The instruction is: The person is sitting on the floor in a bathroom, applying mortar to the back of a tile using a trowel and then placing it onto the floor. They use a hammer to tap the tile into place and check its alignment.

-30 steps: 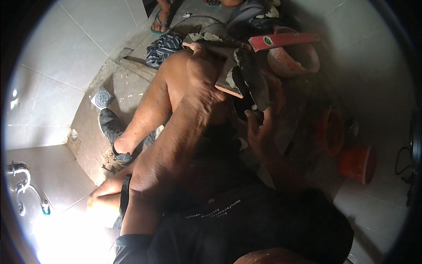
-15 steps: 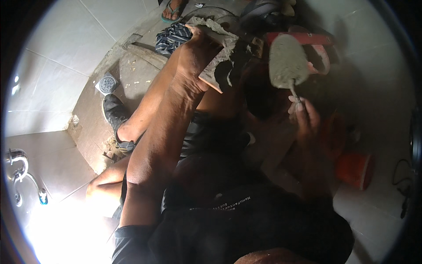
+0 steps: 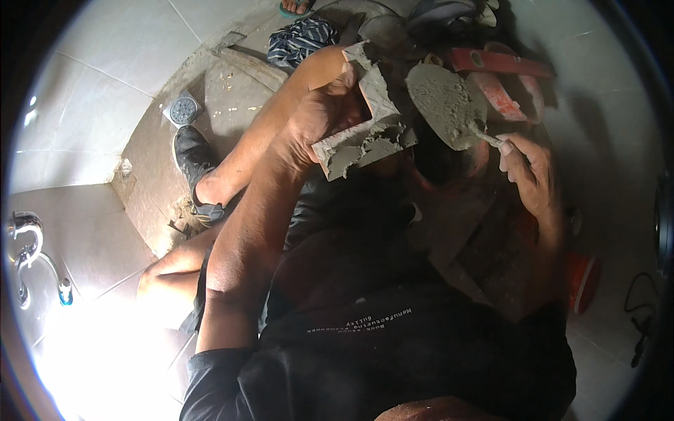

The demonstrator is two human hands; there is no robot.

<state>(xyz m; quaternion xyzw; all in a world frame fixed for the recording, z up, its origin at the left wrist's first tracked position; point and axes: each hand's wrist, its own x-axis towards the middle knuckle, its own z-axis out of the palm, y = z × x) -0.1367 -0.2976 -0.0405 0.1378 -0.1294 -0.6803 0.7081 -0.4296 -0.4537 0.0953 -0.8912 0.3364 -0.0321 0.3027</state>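
Left hand (image 3: 319, 126) clamps small grey tile piece with wet mortar on its back (image 3: 365, 130), long axis running up-away. Right hand (image 3: 530, 175) grips handle of mortar-loaded grey pointed trowel (image 3: 442, 105), blade just right of tile, apart.

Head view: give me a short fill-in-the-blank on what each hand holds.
1. The left hand grips a piece of tile smeared with grey ____.
2. The right hand holds a mortar-loaded ____ by its handle.
3. The round metal floor drain lies on the person's ____ side.

Missing words: mortar; trowel; left
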